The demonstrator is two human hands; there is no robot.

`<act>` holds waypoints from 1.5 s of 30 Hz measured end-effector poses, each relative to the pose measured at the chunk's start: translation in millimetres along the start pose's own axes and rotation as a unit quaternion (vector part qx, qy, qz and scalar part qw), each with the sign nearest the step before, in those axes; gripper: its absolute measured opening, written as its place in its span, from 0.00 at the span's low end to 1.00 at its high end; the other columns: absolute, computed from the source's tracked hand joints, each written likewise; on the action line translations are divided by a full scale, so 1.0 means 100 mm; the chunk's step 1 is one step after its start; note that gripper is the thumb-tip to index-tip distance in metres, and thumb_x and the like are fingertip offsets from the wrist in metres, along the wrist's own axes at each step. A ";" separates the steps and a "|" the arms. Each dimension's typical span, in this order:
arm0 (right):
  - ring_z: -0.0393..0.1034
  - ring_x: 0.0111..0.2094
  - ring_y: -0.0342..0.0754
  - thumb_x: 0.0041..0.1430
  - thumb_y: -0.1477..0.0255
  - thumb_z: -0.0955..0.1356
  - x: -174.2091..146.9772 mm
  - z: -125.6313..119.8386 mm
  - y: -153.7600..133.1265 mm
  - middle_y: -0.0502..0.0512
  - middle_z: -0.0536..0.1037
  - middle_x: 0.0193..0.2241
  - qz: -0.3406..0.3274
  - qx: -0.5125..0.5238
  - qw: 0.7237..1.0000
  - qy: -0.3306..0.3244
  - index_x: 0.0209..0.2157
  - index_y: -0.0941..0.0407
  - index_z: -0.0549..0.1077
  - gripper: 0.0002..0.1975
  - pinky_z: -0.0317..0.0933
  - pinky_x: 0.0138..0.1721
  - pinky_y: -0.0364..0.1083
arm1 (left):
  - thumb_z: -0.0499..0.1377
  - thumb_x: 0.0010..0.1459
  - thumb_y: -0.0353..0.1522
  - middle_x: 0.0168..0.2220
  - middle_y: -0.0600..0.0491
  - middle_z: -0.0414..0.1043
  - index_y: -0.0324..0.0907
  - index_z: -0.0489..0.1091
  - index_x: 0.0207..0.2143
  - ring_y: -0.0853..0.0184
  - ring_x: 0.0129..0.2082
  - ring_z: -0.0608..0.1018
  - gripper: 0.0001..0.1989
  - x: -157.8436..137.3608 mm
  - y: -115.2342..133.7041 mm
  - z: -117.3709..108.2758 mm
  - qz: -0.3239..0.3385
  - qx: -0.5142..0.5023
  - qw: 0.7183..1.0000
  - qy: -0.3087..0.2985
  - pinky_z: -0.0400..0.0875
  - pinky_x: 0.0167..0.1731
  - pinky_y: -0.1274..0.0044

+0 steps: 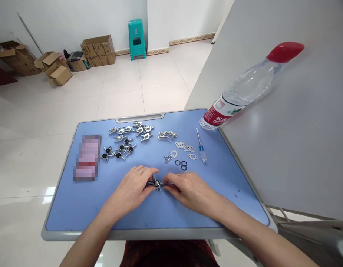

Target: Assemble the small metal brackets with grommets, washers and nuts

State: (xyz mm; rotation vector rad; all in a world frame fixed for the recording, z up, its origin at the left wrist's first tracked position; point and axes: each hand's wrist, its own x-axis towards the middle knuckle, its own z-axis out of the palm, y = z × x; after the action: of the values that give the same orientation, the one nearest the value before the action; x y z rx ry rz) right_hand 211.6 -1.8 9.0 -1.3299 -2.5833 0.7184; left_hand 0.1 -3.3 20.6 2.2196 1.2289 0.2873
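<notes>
A small metal valve point(157, 183) with a round centre and side stubs is held just above or on the blue table top, near its front. My left hand point(135, 185) pinches its left side between thumb and fingers. On its right side, my right hand point(188, 187) has thumb and fingertips closed around the stub; a small shiny bit there is partly hidden by the fingers. Behind my right hand lie black rubber rings point(177, 162), small screws point(168, 158) and flat metal plates point(193, 156). Further left are several valve bodies with black round faces point(122, 147).
Several metal valves point(146, 137) and levers point(166, 135) lie at the back of the table point(85, 211). A screwdriver point(202, 152) is at right, near a red-capped water bottle point(229, 100). A blurred purple object point(88, 157) lies left. Cartons point(99, 50) and a stool point(136, 39) stand beyond.
</notes>
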 end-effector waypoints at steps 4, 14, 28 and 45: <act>0.68 0.21 0.44 0.60 0.75 0.66 -0.04 -0.17 0.07 0.47 0.74 0.20 0.028 0.011 1.000 0.004 0.34 0.54 0.72 0.03 0.47 0.23 0.42 | 0.58 0.59 0.26 0.40 0.55 0.71 0.45 0.63 0.49 0.62 0.41 0.73 0.16 -0.03 -0.02 -0.05 -0.026 -0.017 1.000 0.005 0.68 0.42 0.69; 0.68 0.22 0.46 0.58 0.74 0.69 -0.08 -0.30 0.09 0.46 0.72 0.19 0.051 -0.045 0.996 -0.060 0.35 0.53 0.71 0.04 0.44 0.22 0.44 | 0.51 0.56 0.22 0.38 0.52 0.72 0.43 0.64 0.46 0.63 0.40 0.74 0.16 -0.04 -0.03 -0.14 -0.038 -0.025 0.999 0.015 0.70 0.41 0.69; 0.70 0.25 0.46 0.59 0.76 0.68 -0.06 -0.35 0.05 0.48 0.76 0.22 0.074 -0.021 0.992 -0.099 0.31 0.55 0.72 0.04 0.47 0.24 0.43 | 0.52 0.61 0.28 0.38 0.53 0.71 0.44 0.66 0.44 0.66 0.37 0.74 0.09 -0.03 0.00 -0.17 -0.053 -0.033 0.992 0.105 0.70 0.36 0.74; 0.58 0.20 0.41 0.62 0.69 0.64 0.00 -0.36 0.11 0.46 0.68 0.19 0.108 0.165 0.979 0.047 0.29 0.55 0.72 0.09 0.50 0.25 0.42 | 0.50 0.65 0.25 0.37 0.52 0.71 0.42 0.69 0.41 0.69 0.35 0.74 0.09 -0.01 0.05 -0.10 0.045 -0.021 0.988 0.148 0.68 0.35 0.78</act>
State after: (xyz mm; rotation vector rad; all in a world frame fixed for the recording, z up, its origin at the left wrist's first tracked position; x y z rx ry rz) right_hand 231.9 16.3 35.3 -1.5023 -2.1483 1.0370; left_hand -1.9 -2.1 31.7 2.2565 1.2612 0.6940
